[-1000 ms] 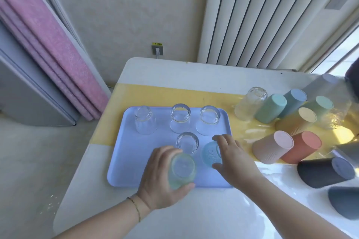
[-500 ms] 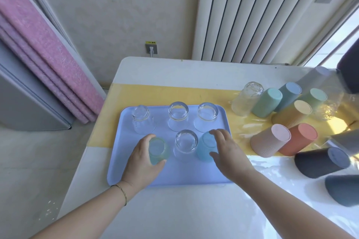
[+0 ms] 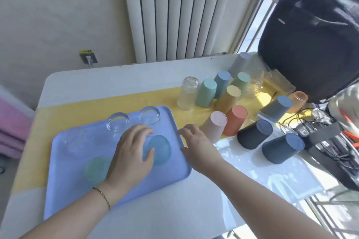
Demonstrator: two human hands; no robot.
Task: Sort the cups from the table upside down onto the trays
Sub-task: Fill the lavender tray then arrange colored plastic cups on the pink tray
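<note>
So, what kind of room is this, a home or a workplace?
Probably a room in a home or small office, though I cannot be sure: a radiator on the wall, a window beside it, and a table with cups.

Tray [image 3: 64, 190] was pale blue, lower left of frame. Strip [image 3: 58, 114] across white table [image 3: 108, 81] was yellow. Cups right of centre: mint [image 3: 206, 92], mustard [image 3: 228, 99], terracotta [image 3: 235, 119], pale pink [image 3: 214, 126]. Cup [image 3: 254, 136] lower right was black. Bag [image 3: 310, 44] upper right was black.
</note>
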